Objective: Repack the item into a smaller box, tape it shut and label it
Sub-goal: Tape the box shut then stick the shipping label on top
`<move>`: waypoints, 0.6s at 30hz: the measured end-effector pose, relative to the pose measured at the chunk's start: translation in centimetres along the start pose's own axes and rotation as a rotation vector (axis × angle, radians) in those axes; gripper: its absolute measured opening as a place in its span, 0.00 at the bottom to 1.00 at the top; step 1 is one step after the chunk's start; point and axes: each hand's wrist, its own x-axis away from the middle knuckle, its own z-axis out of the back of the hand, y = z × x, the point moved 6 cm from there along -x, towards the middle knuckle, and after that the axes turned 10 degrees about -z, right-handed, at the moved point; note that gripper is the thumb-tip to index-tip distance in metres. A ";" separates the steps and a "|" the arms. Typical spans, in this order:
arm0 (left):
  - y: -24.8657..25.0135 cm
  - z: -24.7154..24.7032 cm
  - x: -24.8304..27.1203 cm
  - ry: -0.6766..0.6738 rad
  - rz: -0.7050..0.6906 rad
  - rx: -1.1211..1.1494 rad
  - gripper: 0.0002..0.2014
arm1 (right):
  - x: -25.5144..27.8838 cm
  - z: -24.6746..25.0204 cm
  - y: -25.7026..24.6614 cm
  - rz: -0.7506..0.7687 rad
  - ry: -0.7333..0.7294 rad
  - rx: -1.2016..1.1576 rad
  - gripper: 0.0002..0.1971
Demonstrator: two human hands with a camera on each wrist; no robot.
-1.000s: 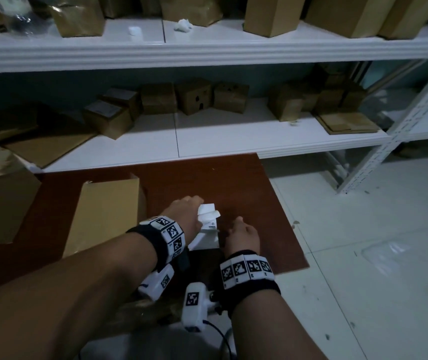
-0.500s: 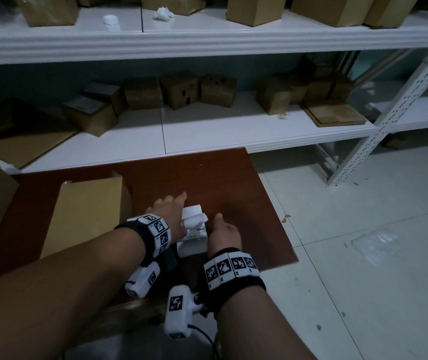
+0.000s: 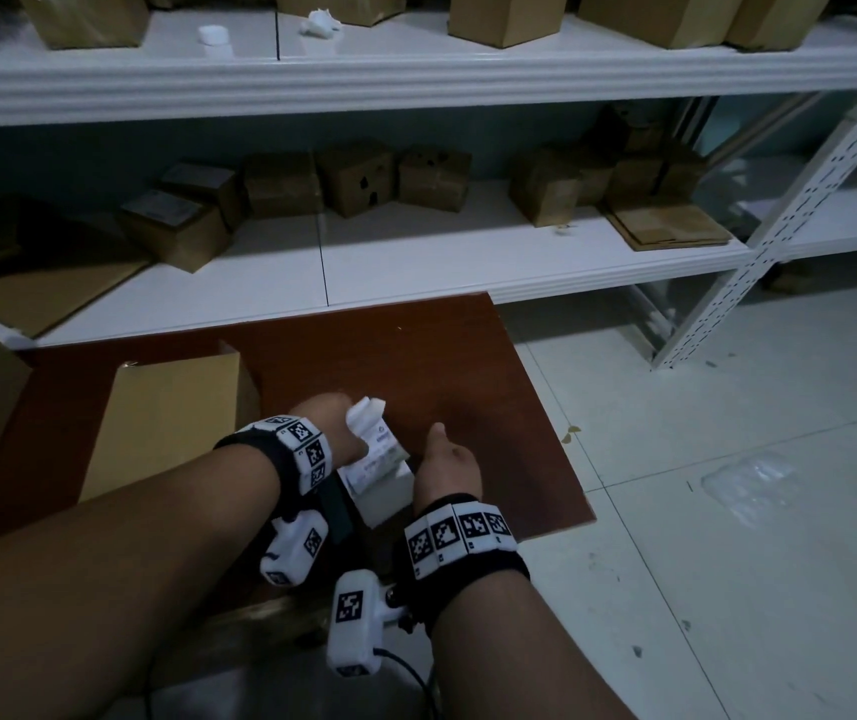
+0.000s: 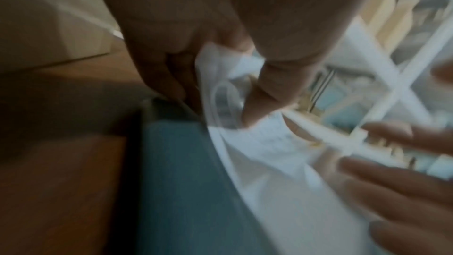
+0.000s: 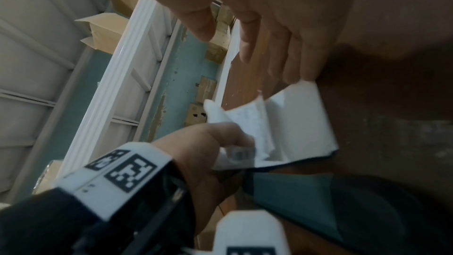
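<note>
Your left hand [image 3: 330, 426] pinches the crumpled white printed paper [image 3: 372, 439] above the small white box with dark teal sides [image 3: 382, 493] on the red-brown board [image 3: 416, 356], probably to clear it, while your right hand [image 3: 444, 467], fingers straight, steadies the box (contents hidden). The flat brown cardboard box [image 3: 166, 423] lies beyond.

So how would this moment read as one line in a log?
left hand: pinches label | right hand: open, fingers straight beside white box | place: brown board | cardboard box: left, untouched

A reddish-brown board [image 3: 416, 356] (lying on the tiled floor [image 3: 727, 459]) carries a cardboard box [image 3: 166, 423].
</note>
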 end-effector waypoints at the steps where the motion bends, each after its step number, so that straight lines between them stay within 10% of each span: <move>1: 0.1 0.7 0.1 0.058 -0.009 0.047 0.12 | 0.1 0.0 -0.2 0.016 0.009 -0.016 0.22; 8: 2.2 5.9 4.1 0.552 -0.354 0.182 0.11 | 1.6 -2.6 -0.4 -0.083 -0.262 -0.322 0.28; 13: 5.1 4.8 7.9 0.330 -0.615 -0.114 0.10 | 2.6 -4.6 -0.6 -0.303 -0.529 -0.639 0.41; 18: 3.8 2.6 10.6 0.290 -0.684 -0.052 0.22 | 3.8 -4.2 -0.8 -0.299 -0.548 -0.642 0.32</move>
